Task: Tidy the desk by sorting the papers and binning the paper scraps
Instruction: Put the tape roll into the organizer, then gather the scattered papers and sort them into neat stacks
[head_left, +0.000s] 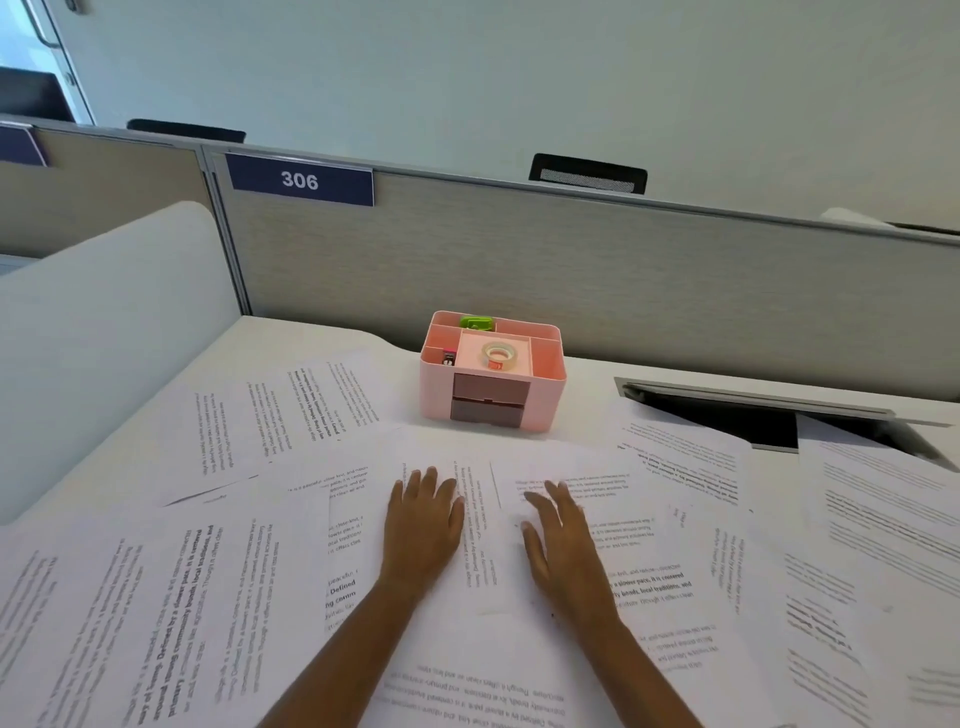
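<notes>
Several printed white papers (171, 582) lie scattered and overlapping across the whole desk, at many angles. My left hand (423, 525) rests flat, palm down, fingers apart, on a sheet (483, 551) in the middle of the desk. My right hand (563, 545) lies flat beside it on the same middle sheets, fingers spread. Neither hand holds anything. I cannot make out any small paper scraps or a bin in this view.
A pink desk organiser (491, 371) with a tape roll (500, 355) and a green item stands behind the hands near the grey partition (623, 291). A dark cable hatch (758, 410) opens at the right. A white side panel (104, 322) bounds the left.
</notes>
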